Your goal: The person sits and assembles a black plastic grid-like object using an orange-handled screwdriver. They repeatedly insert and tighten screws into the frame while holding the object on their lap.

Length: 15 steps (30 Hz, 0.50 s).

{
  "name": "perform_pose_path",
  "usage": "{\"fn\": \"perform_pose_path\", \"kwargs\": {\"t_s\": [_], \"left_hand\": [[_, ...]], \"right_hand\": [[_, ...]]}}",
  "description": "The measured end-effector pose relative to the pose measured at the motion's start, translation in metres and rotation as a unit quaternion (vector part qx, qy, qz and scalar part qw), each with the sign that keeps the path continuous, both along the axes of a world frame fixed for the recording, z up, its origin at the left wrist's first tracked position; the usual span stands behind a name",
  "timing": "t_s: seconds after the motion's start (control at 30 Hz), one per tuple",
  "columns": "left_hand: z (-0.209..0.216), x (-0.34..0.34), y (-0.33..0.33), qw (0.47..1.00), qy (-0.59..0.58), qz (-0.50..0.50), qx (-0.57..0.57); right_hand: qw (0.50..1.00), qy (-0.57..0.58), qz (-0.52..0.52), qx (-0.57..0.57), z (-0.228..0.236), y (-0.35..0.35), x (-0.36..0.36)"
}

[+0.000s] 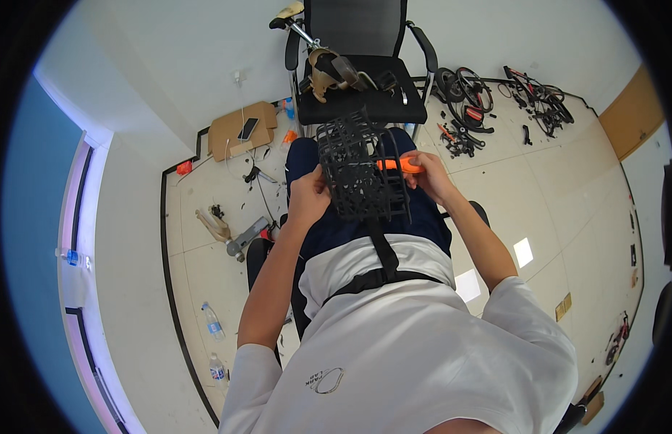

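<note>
A black plastic lattice basket (pixel 350 163) rests on my lap, over dark blue trousers. My left hand (pixel 309 197) is closed on the basket's left edge, its fingertips partly hidden behind the frame. In my right hand (pixel 427 173) is a bright orange tool (pixel 402 166), gripped by its handle. The tool's front end reaches in among the bars on the basket's right side, so its tip is hidden and its exact kind does not show.
Ahead stands a black office chair (pixel 361 79) with prosthesis-like parts (pixel 336 69) on its seat. Bicycle wheels (pixel 465 94) and frame parts (pixel 542 101) lie at the far right. On the left floor are cardboard (pixel 227 130) with a phone (pixel 248 129), a grey tool (pixel 249 239) and bottles (pixel 212 322).
</note>
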<state>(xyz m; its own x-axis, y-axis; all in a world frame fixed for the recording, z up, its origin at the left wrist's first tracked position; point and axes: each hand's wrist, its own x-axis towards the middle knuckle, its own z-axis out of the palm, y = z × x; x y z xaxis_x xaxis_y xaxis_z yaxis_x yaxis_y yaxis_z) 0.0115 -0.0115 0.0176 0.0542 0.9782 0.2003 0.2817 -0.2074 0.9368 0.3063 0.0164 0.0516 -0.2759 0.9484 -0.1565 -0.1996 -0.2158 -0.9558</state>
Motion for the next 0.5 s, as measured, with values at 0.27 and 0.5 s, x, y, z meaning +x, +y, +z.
{"fn": "perform_pose_path", "kwargs": {"t_s": [0.27, 0.5], "left_hand": [[-0.0031, -0.0004, 0.001, 0.999, 0.032, -0.003, 0.025], [-0.0006, -0.0007, -0.0007, 0.999, 0.037, -0.004, 0.021]], "right_hand": [[1.0, -0.004, -0.004, 0.001, 0.0011, 0.0014, 0.0], [1.0, -0.001, -0.01, -0.004, 0.0031, 0.0008, 0.0014]]}}
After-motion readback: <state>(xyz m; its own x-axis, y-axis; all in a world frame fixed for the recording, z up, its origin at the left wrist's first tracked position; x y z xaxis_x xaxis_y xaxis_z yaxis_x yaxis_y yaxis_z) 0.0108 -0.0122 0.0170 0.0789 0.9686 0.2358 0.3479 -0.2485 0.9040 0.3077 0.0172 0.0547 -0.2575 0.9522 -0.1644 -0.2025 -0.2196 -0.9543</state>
